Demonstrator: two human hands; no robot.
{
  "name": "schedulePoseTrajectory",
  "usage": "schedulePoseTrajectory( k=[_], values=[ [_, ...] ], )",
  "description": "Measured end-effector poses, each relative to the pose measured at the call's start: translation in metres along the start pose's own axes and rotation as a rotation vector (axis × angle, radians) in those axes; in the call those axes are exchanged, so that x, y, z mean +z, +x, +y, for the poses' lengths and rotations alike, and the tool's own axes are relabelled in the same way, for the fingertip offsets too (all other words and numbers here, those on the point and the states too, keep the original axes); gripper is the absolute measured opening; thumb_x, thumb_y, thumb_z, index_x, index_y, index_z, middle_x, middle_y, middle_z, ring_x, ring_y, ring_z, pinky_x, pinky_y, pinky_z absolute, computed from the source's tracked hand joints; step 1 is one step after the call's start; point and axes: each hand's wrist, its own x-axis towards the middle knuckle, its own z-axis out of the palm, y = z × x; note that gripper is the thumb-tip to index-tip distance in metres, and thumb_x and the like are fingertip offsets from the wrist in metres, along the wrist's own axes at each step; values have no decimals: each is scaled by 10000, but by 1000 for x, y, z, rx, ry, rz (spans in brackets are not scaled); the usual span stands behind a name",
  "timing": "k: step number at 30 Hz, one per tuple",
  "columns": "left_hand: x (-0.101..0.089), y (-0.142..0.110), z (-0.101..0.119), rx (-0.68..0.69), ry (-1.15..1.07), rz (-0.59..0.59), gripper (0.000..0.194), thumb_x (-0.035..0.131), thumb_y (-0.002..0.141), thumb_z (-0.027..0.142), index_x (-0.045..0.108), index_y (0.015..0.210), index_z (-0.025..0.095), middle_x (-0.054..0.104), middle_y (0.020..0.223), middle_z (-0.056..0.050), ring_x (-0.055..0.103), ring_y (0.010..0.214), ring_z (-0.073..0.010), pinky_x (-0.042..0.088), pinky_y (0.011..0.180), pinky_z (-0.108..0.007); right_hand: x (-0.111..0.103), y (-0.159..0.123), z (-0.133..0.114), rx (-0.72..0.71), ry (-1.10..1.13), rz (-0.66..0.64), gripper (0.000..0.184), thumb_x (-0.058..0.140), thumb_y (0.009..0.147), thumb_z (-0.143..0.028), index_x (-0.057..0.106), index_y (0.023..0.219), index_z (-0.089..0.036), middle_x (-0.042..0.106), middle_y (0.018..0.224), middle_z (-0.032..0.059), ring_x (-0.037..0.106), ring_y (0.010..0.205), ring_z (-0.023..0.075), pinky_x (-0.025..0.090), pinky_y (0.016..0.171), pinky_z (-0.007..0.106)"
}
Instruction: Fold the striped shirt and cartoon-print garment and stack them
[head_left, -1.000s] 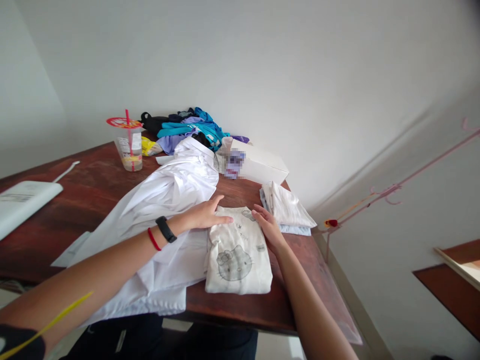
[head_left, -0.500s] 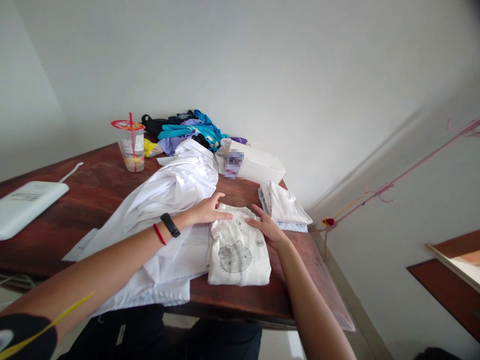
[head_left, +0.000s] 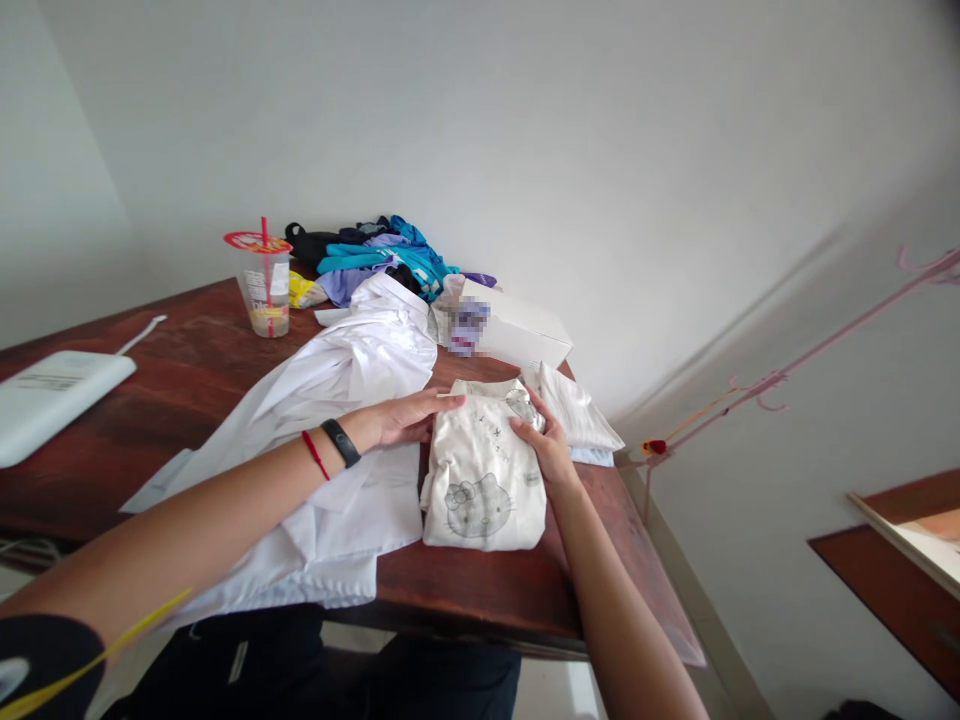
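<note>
While both hands grip its far edge, the folded cream shirt [head_left: 484,470] with the cat print lies near the front right of the wooden table [head_left: 172,375], its far end raised off the surface.

Hands: left hand [head_left: 401,415] closed lightly on the shirt's far left corner, fingers stretched along the top and the thumb hidden from view; right hand [head_left: 547,445] curled over the far right corner, fingers [head_left: 529,410] pinching the cloth. Both wrists lie low over the table; the left wears a black band [head_left: 341,443] and a red string [head_left: 315,455].

Done, as judged from how things lie: the cream shirt is already a compact rectangle, print uppermost. A folded pale stack [head_left: 581,415] sits just beside it on the right, touching or nearly so.

Left, as judged: a large white shirt [head_left: 345,400] sprawls unfolded to the left, partly under the left forearm and hanging off the front edge. A heap of blue, purple and black clothes [head_left: 379,260] lies loose at the back.

Other items: a white box [head_left: 517,335] behind the cream shirt; a plastic cup [head_left: 268,290] with red lid and straw at the back left; a flat white device [head_left: 52,400] at the left edge.
</note>
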Motion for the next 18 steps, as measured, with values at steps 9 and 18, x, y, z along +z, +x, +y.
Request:
schedulePoseTrajectory(
  k=[9, 18],
  values=[
    [9, -2, -9, -203, -427, -265, 549, 831, 760, 434, 662, 1213, 173, 755, 1207, -106, 673, 1186, -295, 524, 1014, -400, -2, 3, 4, -30, -73, 7, 935, 858, 711, -467, 460, 1535, -274, 687, 1361, 71, 631, 1275, 345, 552, 1060, 484],
    [18, -1, -10, -120, -498, -211, 622, 854, 717, 390, 648, 1265, 180, 757, 1208, -102, 671, 1179, -319, 513, 1034, -432, -6, 4, 7, -47, -115, -4, 885, 834, 758, -452, 449, 1542, -311, 650, 1416, 51, 602, 1316, 326, 526, 1097, 470]
  ],
)
